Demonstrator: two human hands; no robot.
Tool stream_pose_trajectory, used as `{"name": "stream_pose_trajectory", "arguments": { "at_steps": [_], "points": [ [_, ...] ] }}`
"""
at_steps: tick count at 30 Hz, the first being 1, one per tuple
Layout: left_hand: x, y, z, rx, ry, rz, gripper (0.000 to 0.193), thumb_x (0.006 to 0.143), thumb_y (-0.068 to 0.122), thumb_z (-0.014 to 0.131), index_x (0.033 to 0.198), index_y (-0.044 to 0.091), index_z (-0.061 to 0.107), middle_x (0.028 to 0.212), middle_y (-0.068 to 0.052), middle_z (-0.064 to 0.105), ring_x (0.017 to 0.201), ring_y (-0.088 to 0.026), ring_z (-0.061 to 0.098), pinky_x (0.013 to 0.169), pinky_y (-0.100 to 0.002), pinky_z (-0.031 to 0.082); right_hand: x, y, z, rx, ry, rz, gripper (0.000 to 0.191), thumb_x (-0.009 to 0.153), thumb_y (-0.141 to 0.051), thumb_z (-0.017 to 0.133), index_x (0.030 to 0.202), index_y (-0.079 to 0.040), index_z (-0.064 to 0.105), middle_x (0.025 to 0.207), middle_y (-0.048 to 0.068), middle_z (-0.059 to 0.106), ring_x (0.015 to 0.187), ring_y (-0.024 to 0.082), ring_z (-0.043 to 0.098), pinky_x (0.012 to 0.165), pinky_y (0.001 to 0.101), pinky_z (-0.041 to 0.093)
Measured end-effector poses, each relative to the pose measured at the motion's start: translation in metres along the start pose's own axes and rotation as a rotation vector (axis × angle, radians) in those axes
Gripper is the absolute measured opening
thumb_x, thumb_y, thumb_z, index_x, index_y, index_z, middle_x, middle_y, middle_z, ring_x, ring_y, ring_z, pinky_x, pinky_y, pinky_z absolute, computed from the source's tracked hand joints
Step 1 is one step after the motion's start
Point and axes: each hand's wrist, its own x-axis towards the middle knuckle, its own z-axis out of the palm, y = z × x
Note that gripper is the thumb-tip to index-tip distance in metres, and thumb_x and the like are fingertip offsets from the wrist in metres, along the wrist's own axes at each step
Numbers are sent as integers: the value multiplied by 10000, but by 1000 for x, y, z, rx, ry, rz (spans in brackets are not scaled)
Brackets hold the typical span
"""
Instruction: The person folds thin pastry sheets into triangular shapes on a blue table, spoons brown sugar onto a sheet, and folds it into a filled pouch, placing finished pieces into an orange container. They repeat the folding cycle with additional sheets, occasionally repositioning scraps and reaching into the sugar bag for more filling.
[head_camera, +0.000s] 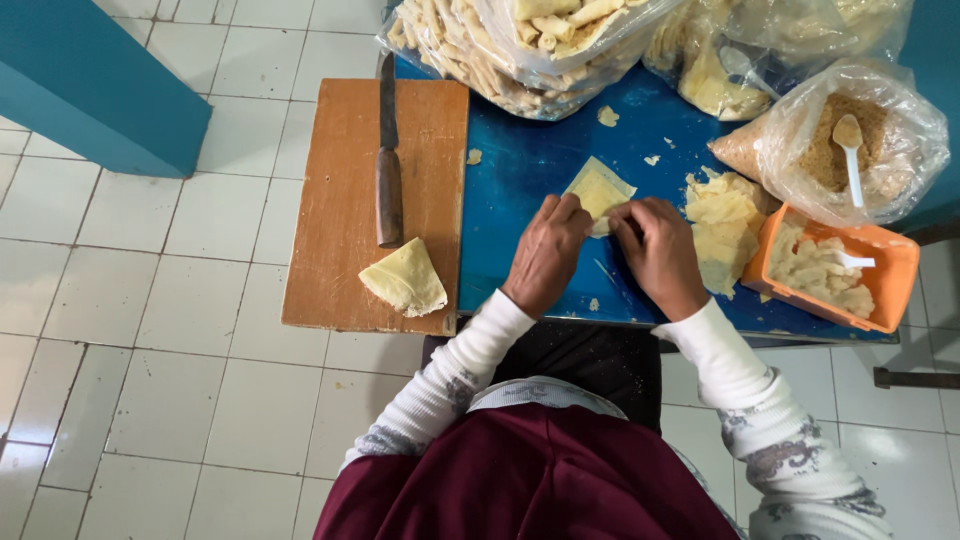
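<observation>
Both hands are pinching one pale wrapper (598, 190) on the blue table (520, 170) — left hand (547, 252) and right hand (658, 250) gripping its near edge, equally close — the sheet pointing away from them.

A pale yellow pastry wrapper (598, 188) lies flat, its near edge folded.

Painted blue surface (530, 170), glossy, worn. Matt wooden board (340, 215); knife (388, 160) of dull metal, dark wood handle. Thin, pale, matt pastry sheet (598, 188). Clear glossy plastic bags (900, 140). Smooth orange plastic tub (890, 290).
</observation>
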Motion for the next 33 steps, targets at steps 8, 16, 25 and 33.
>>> {"name": "stream_pose_trajectory", "arguments": {
  "at_steps": [8,16,25,33],
  "points": [
    [15,-6,5,1,-8,-43,184,785,-159,560,910,-33,607,932,-161,596,903,-373,592,783,-462,502,2,-6,3,8,31,-86,124,911,9,724,1025,-38,734,1018,105,703,982,313,649,839,410,533],
    [7,1,-10,-127,-35,16,124,821,-110,612,922,-39,602,1035,-181,566,979,-383,610,808,-461,517,-1,-4,-4,-47,-12,-220,129,897,-63,772,1023,-43,753,1018,90,704,949,297,651,821,401,541],
    [11,-6,-2,-198,-22,-35,100,847,-120,623,862,-32,577,1012,-164,556,970,-382,616,797,-452,524,5,-2,-9,-14,-68,-243,114,896,-101,765,993,-48,736,1008,82,719,940,290,661,816,398,539],
    [10,-6,-2,-139,-32,-39,140,862,-77,667,964,-20,588,1031,-149,573,949,-375,651,753,-452,533,13,10,-4,103,-123,-121,118,906,-112,768,992,-41,730,984,92,701,937,294,654,803,402,527]
  ]
}}
